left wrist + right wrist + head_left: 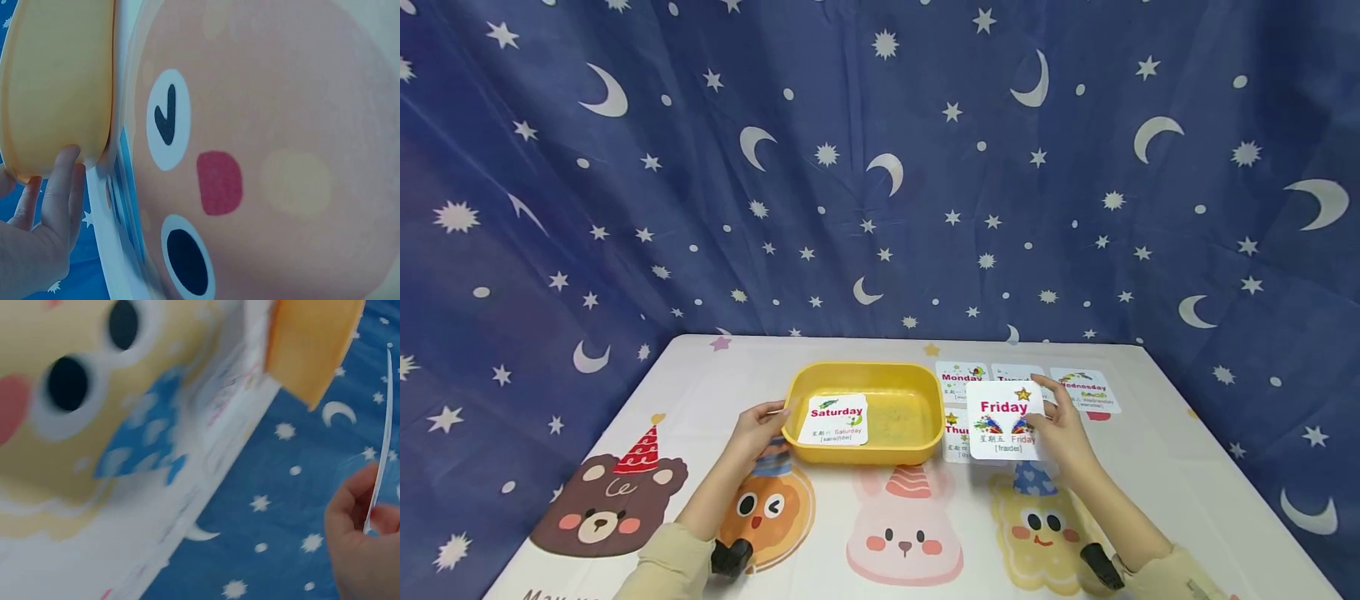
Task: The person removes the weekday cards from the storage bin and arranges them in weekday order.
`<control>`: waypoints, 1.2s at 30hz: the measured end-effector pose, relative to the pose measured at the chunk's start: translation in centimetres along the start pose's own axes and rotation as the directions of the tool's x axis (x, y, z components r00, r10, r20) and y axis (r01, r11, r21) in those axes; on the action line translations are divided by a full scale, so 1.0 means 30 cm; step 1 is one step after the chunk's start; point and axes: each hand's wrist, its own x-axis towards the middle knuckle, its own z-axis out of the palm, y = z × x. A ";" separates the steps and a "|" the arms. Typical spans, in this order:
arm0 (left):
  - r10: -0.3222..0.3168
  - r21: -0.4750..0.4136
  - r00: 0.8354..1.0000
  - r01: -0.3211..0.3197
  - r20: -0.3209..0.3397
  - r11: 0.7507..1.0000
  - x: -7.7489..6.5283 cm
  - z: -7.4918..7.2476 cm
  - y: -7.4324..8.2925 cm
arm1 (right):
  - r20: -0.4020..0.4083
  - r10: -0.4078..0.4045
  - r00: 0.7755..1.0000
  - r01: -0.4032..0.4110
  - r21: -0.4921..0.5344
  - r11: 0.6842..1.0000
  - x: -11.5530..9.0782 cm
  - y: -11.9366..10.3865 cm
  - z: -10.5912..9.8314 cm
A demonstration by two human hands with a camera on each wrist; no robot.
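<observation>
My left hand [762,431] holds the left end of a yellow plastic tray [867,454]; in the left wrist view its fingers [60,187] lie along the tray's outer wall. Inside the tray, a white card printed "Saturday" [835,422] leans face up at the left. On the right, my right hand [1063,429] pinches the edge of a "Friday" card [1000,421], raised and facing the head camera. The right wrist view shows this card [382,437] edge-on between thumb and fingers. The Friday card partly covers a "Thursday" card [953,435].
Right of the tray lie a "Monday" card [961,377], a "Tuesday" card [1011,372] and a "Wednesday" card [1086,390] in a row. A white tablecloth [902,542] with cartoon animal and food prints covers the table. Behind it hangs a blue curtain [880,217] with stars and moons.
</observation>
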 end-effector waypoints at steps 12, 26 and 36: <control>-0.004 0.000 1.000 0.004 -0.002 1.000 0.001 -0.005 0.001 | -0.050 0.039 0.998 -0.043 -0.087 0.995 0.032 0.108 -0.116; 0.000 -0.007 1.000 0.000 -0.008 1.000 0.003 0.000 -0.005 | -0.108 0.056 0.993 -0.083 -0.273 0.958 0.147 0.230 -0.173; -0.006 0.005 1.000 0.006 -0.013 1.000 0.003 0.002 -0.003 | -0.074 0.114 0.991 -0.131 -0.292 0.948 0.198 0.286 -0.166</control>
